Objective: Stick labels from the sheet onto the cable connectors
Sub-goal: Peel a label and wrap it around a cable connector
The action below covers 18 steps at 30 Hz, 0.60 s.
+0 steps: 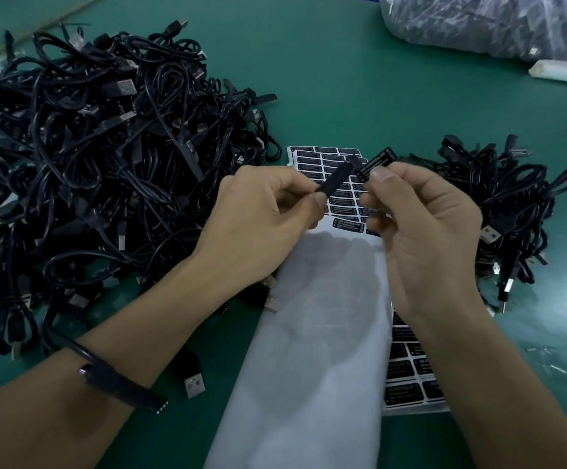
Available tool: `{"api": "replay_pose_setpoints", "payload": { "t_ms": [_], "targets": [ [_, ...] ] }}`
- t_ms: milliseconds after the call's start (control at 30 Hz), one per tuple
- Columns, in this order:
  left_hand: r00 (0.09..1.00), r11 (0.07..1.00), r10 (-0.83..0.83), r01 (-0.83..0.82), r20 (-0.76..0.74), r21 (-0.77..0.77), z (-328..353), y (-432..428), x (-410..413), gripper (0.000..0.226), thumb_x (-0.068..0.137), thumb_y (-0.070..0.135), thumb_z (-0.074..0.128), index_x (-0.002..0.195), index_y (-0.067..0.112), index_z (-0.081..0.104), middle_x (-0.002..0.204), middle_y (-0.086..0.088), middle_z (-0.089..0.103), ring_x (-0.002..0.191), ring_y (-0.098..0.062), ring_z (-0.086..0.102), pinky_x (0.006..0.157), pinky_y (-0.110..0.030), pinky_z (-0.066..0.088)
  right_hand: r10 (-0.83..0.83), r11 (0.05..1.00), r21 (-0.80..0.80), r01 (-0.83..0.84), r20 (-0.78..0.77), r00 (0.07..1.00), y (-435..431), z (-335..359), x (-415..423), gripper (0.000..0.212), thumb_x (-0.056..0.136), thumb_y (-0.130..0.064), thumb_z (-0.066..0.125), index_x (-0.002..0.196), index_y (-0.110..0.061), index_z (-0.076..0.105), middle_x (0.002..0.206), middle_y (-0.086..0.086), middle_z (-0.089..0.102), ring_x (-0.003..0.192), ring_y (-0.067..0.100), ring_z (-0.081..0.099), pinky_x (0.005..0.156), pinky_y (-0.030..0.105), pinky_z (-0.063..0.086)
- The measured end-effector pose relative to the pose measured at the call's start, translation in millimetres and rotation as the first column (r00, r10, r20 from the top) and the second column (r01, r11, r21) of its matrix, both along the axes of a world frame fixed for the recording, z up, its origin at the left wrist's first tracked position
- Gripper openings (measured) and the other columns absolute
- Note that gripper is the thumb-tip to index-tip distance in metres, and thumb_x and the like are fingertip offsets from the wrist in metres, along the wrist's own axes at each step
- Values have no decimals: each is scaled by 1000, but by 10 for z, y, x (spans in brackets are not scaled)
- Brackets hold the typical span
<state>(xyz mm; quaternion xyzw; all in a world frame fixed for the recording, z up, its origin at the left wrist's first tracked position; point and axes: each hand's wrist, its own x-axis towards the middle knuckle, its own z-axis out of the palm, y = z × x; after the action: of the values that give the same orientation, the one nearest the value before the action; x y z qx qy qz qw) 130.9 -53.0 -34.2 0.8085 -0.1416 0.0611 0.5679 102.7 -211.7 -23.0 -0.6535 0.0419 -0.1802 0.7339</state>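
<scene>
A peeled black label (377, 164), pinched at its near end by the fingers (381, 176) of the right hand (421, 218), hangs just right of a slim black connector (334, 180), which the left hand (262, 211) grips at its near end with curled fingers, above the middle of the green tabletop (394, 96). Label and connector slant alike, near-left to far-right, long axes almost parallel with a narrow gap between them; the right hand looks set to carry the label leftward onto the connector's upper face. Beneath them lies the label sheet (329, 157), its far rows full of black labels, its near part covered by a white sheet (309, 333). A second label sheet (410, 377) shows at near right under that cover. A large cable pile (89, 147) fills the left, a smaller heap (512, 214) lies right, and a clear plastic bag (495, 22) at far right appears to hold more dark cables; one loose cable (116, 377) rests across the left forearm
</scene>
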Motion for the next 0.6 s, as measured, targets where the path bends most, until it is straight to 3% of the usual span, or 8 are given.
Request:
{"api": "replay_pose_setpoints", "payload": {
  "t_ms": [100, 300, 600],
  "targets": [
    [1000, 999, 19, -20, -10, -39, -1, -9, -2, 15, 92, 16, 71, 80, 24, 74, 72, 8, 76, 71, -8, 74, 77, -33, 62, 91, 995, 49, -88, -55, 994, 32, -16, 0, 14, 81, -20, 71, 68, -24, 76, 69, -3, 68, 68, 12, 61, 60, 22, 47],
    [1000, 997, -5, 3, -27, -78, 1, -22, -25, 12, 92, 14, 70, 82, 15, 75, 73, 4, 77, 74, -15, 75, 76, -43, 61, 111, 993, 35, -109, -83, 990, 48, -45, 12, 12, 80, -22, 71, 70, -26, 78, 70, -4, 71, 68, 10, 63, 60, 19, 48],
    [987, 978, -140, 125, -80, -170, 20, -17, -28, 12, 91, 8, 72, 88, 19, 75, 79, 1, 78, 77, -13, 76, 78, -29, 62, 79, 995, -60, -80, -21, 997, 51, -59, 11, 14, 90, -12, 72, 80, -21, 76, 70, -6, 72, 65, 4, 64, 63, 18, 50]
  ]
}}
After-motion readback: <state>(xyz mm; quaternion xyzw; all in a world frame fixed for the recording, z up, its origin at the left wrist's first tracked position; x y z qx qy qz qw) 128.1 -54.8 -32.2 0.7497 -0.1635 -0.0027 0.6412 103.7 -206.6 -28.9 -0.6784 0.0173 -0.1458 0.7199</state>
